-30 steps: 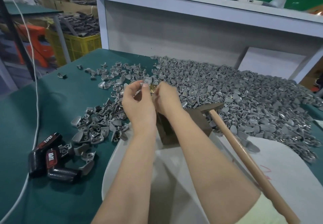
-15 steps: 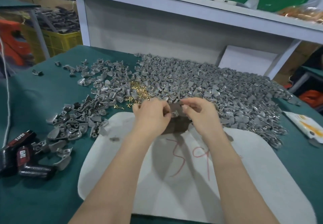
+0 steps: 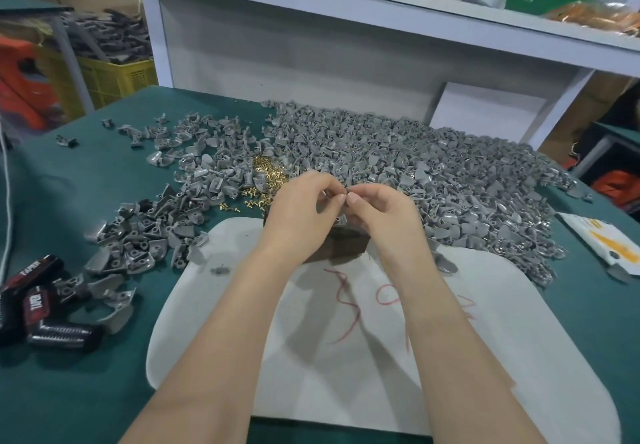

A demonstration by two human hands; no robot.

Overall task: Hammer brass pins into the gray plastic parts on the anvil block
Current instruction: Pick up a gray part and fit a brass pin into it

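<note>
Brass pins (image 3: pixel 268 177) lie in a loose heap on the green table (image 3: pixel 86 184), just left of our hands and against the edge of the large pile of gray plastic parts (image 3: pixel 433 173). Our left hand (image 3: pixel 304 211) and right hand (image 3: pixel 381 215) meet fingertip to fingertip directly above the dark anvil block (image 3: pixel 343 246), which stands at the far edge of the white mat (image 3: pixel 346 357). A gray part (image 3: pixel 341 220) shows between the palms, pinched in the left fingers; the right hand is closed in a pinch at the same spot, presumably on a pin, though the pin itself is too small to make out.

Compared with one second ago, both hands have come away from the pin heap and settled over the block. The wooden-handled hammer that lay across the mat at the right is no longer in view, partly because the head has turned and recentred on the mat. Since half a second ago the hands have drawn closer, so that thumbs and forefingers now nearly touch.

We judge this to be the seating step: a pin is being started in the part's hole, and hammering has not yet begun. A smaller heap of gray parts (image 3: pixel 145 235) lies at the left.
</note>
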